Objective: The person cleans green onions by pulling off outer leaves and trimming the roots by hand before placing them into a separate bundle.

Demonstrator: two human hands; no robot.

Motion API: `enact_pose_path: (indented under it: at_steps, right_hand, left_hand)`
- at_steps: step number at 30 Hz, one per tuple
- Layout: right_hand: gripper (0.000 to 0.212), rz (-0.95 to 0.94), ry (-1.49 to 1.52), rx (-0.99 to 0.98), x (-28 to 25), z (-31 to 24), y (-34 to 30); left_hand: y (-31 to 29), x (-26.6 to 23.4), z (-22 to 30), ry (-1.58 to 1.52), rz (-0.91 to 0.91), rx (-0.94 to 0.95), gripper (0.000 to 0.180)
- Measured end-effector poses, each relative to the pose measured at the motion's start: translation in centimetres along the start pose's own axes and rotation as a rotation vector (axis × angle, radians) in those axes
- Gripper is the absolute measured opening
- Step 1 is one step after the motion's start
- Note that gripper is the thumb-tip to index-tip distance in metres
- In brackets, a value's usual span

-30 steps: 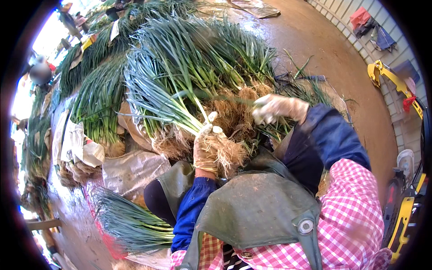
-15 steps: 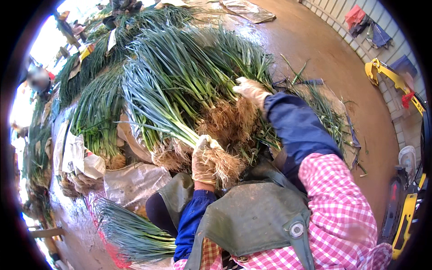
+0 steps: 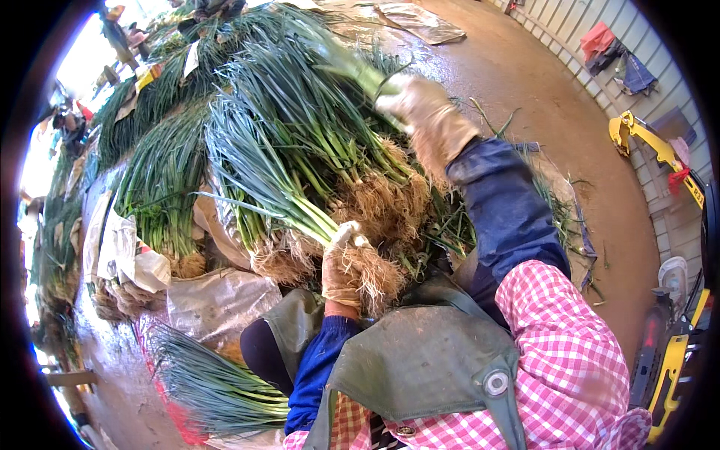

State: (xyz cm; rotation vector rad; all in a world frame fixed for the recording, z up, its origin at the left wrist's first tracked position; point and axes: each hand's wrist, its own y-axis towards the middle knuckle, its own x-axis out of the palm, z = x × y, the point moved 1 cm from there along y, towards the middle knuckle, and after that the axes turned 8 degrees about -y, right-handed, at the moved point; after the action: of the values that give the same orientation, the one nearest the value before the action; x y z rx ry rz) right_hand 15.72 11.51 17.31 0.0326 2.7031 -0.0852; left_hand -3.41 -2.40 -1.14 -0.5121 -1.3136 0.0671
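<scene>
My left hand [image 3: 341, 268], in a soiled work glove, is closed round the lower stems of a bunch of green onions [image 3: 319, 217]. Its tan roots [image 3: 379, 279] hang out on the right of the fist, and the leaves point up and left. My right hand [image 3: 429, 120], gloved too, is raised over the right side of a big heap of green onions [image 3: 300, 112]. Its fingers are closed on some green onion stalks [image 3: 358, 69], smeared by motion. Below that hand lie the heap's tangled roots [image 3: 386, 199].
More green onion piles [image 3: 161, 195] lie to the left on sheets and sacks. A separate bundle [image 3: 225, 386] rests at lower left by red netting. Loose leaves lie on a sheet [image 3: 559, 176] at right. Yellow-and-black equipment [image 3: 667, 375] stands by the corrugated wall [image 3: 592, 30].
My right hand has risen from the heap's root end, moving up with green onion stalks in its grip. My left hand holds its bunch in nearly the same place.
</scene>
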Motion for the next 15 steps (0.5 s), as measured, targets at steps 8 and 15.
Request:
enact_pose_path:
  at_steps: [8, 15]
  right_hand:
    - [0.026, -0.355, 0.189, 0.061, 9.5, 13.0, -0.1]
    - [0.022, -0.384, 0.477, 0.054, 11.4, 11.8, -6.4]
  left_hand:
    - [0.6, 0.4, -0.6, 0.171, 0.039, 0.026, 0.016]
    - [0.8, -0.6, -0.8, 0.054, -0.047, 0.0, 0.029]
